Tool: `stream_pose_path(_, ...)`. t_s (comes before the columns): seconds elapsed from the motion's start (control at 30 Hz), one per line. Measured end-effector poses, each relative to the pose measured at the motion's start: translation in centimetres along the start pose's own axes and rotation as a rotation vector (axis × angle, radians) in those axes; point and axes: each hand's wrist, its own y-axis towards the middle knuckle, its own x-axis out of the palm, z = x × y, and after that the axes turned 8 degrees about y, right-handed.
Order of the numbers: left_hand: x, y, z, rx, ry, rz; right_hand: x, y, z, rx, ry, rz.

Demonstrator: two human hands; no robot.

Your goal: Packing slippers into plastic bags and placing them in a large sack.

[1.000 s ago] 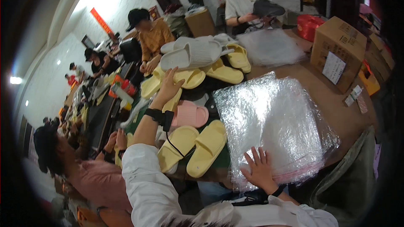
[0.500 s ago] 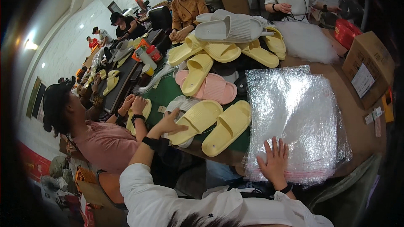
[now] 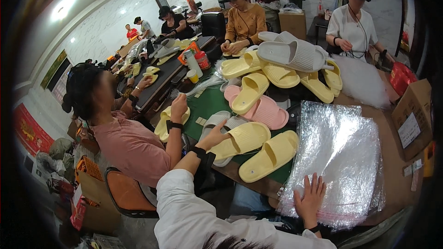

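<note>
My left hand is at the heel end of a yellow slipper, its thumb and forefinger apart. Beneath that slipper and the hand lies a pair of grey slippers, partly covered. A second yellow slipper lies just to the right. My right hand rests flat, fingers spread, on the lower part of a stack of clear plastic bags with pink strips along the near edge. Behind the yellow pair sits a pink slipper, partly under another yellow slipper.
Grey slippers top a heap of yellow ones at the back. A cardboard box stands right, near white sheeting. Close on my left a co-worker in pink sits by a yellow slipper. Other people work farther back.
The view has swung, so the table and slippers appear farther right and lower. The co-worker in pink has raised a hand from the slipper. My hands keep their places by the slipper and bags.
</note>
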Motion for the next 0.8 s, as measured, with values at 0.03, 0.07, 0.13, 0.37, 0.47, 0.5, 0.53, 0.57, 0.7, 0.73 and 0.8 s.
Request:
stream_pose_path(0.03, 0.2, -0.3, 0.4, -0.019, 0.005, 0.049, -0.1, 0.0, 0.1, 0.002, -0.007, 0.006)
stream_pose_path(0.07, 0.6, -0.2, 0.0, -0.008, 0.002, 0.046, -0.1, 0.0, 0.2, -0.003, 0.001, 0.006)
stream_pose_path(0.13, 0.6, -0.1, -1.3, -0.059, -0.046, 0.086, -0.1, 0.1, 0.1, 0.004, 0.008, 0.016)
stream_pose_path(0.37, 2.4, -4.4, -1.6, -0.256, -0.607, 0.221, 0.2, 0.2, 0.3, -0.033, 0.014, 0.027)
stream_pose_path(0.47, 3.2, -6.8, -0.5, -0.221, -0.664, 0.315, 0.1, 0.0, 0.6, -0.024, 0.022, 0.039)
stream_pose_path(0.5, 3.2, -7.7, -0.2, -0.216, -0.73, 0.374, 0.0, 0.0, 0.3, -0.025, 0.019, 0.036)
stream_pose_path(0.53, 3.2, -8.6, 0.4, -0.235, -0.831, 0.341, -0.1, 0.0, 0.3, -0.017, 0.019, 0.045)
stream_pose_path(0.57, 3.1, -9.4, 1.2, -0.252, -0.899, 0.353, -0.2, 0.0, 0.2, -0.024, 0.022, 0.045)
stream_pose_path(0.7, 2.3, -11.2, 4.8, -0.154, -1.048, 0.392, 0.3, 0.1, 0.4, -0.016, 0.037, 0.048)
stream_pose_path(0.73, 1.9, -11.7, 6.2, -0.138, -1.046, 0.387, 0.0, -0.1, 0.3, -0.013, 0.037, 0.064)
stream_pose_path(0.8, 0.8, -12.2, 8.7, -0.039, -1.044, 0.438, -0.4, -0.2, 0.3, -0.029, 0.045, 0.071)
